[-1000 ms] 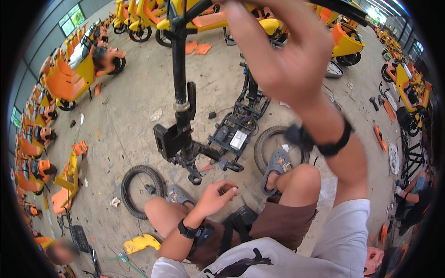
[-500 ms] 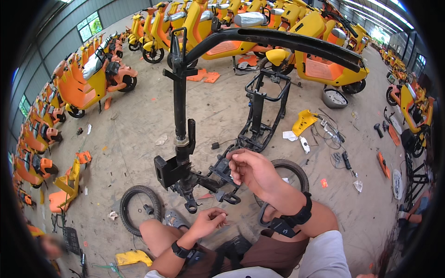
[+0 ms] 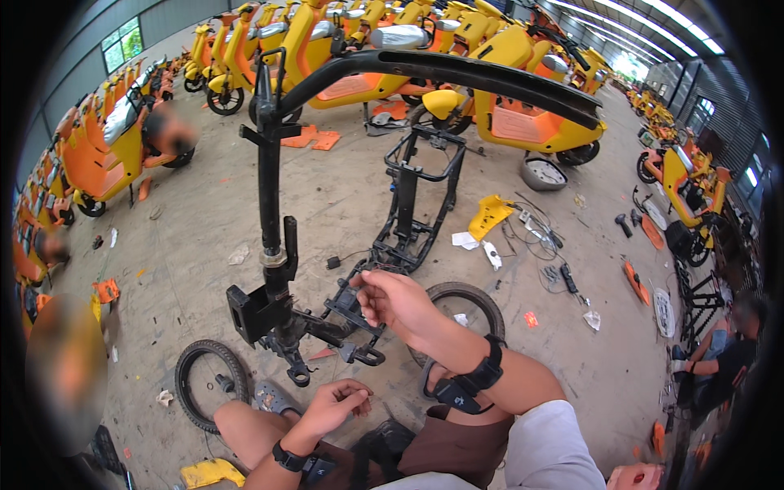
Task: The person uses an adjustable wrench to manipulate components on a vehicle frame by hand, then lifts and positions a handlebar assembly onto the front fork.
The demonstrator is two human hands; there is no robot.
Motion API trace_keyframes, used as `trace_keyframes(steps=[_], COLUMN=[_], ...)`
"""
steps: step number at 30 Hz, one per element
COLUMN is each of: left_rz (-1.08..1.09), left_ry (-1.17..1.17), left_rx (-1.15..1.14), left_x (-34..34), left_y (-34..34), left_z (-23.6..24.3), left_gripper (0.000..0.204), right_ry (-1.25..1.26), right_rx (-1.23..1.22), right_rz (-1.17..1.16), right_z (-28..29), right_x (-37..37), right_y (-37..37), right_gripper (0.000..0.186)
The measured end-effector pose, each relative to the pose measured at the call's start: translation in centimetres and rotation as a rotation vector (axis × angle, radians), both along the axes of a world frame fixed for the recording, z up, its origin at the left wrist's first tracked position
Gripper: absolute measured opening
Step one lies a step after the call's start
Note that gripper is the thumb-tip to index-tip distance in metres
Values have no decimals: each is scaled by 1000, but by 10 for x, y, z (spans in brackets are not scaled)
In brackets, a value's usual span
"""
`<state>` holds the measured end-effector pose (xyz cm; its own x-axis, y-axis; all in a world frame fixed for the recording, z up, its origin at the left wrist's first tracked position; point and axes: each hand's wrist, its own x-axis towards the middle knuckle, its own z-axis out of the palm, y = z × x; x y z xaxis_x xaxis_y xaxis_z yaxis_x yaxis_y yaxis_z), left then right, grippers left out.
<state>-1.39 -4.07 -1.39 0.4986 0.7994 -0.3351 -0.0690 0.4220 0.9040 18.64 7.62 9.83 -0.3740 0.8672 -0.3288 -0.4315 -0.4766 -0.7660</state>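
Note:
In front of me stands a bare black scooter frame, its steering column upright and a long curved bar arching to the right from the top. My right hand is raised over the frame's lower middle, fingers curled inward; anything in them is too small to make out. Lower down, close to my knee, my left hand has its fingers curled and thumb pressed against them. Whether something thin sits in that pinch is hidden. Both wrists wear black straps.
Tyred wheels lie at the left and right of the frame. Yellow panel, cables, a grey bowl-like part and orange scraps litter the floor. Rows of yellow scooters stand behind. Another person sits at far right.
The whole view has swung right, so the scene sits further left and the person at far right shows more. Both hands keep nearly the same curled pose beside the frame.

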Motion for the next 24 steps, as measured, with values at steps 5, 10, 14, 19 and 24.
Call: trace_keyframes(steps=[5, 10, 14, 19, 24], left_rz=[32, 41, 36, 15, 14], left_ry=[66, 162, 179, 223, 198], left_rx=[33, 107, 103, 121, 99], left_x=[-3, -3, -4, -8, -11], left_y=[-5, -9, -12, -11, -13], left_z=[4, 8, 6, 7, 2], left_gripper=[14, 15, 15, 15, 14], right_ry=[-29, -84, -150, -102, -205], right_rx=[-4, 55, 70, 58, 62], right_rz=[-46, -124, -171, -130, -329], right_z=[-9, -23, -23, -27, -34], right_x=[2, -1, 0, 5, -1], right_y=[5, 9, 8, 13, 11], right_gripper=[24, 33, 37, 39, 42])
